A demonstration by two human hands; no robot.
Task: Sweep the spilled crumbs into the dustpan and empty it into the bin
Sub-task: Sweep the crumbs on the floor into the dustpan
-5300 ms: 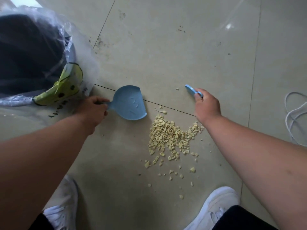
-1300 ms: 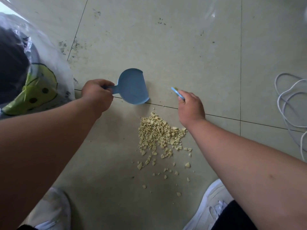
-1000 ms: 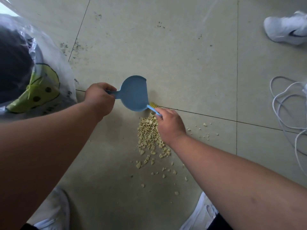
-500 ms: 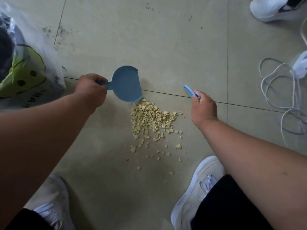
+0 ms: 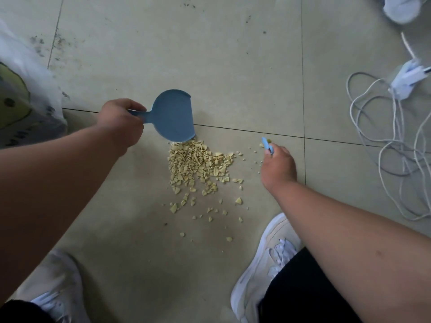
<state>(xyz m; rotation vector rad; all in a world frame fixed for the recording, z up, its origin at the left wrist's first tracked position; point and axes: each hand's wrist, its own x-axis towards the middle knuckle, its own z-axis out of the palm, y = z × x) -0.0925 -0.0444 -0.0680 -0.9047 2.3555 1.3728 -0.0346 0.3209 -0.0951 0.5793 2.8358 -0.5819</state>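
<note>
Left hand (image 5: 120, 123) clenched around the short handle of the blue dustpan (image 5: 173, 115); pan rests on the tiled floor (image 5: 233, 66), its straight open edge facing right and its lower corner touching the top of the crumbs (image 5: 198, 164). Pan interior looks bare. Crumbs: pale yellow fragments, dense heap just below the pan's lip, thinning into scattered bits toward the near side and a few strays to the right. Right hand (image 5: 277, 167) closed on a small blue brush (image 5: 266, 144); only the blue tip and a trace of yellowish bristle show above the knuckles, positioned to the right of the heap, apart from it. Bin (image 5: 25, 99) with clear plastic liner at the left edge, partly out of view, near the left forearm. White cable (image 5: 384, 136) coiled on the floor at far right, well apart from the crumbs. White shoes (image 5: 268, 257) at bottom, one either side of the spill.
</note>
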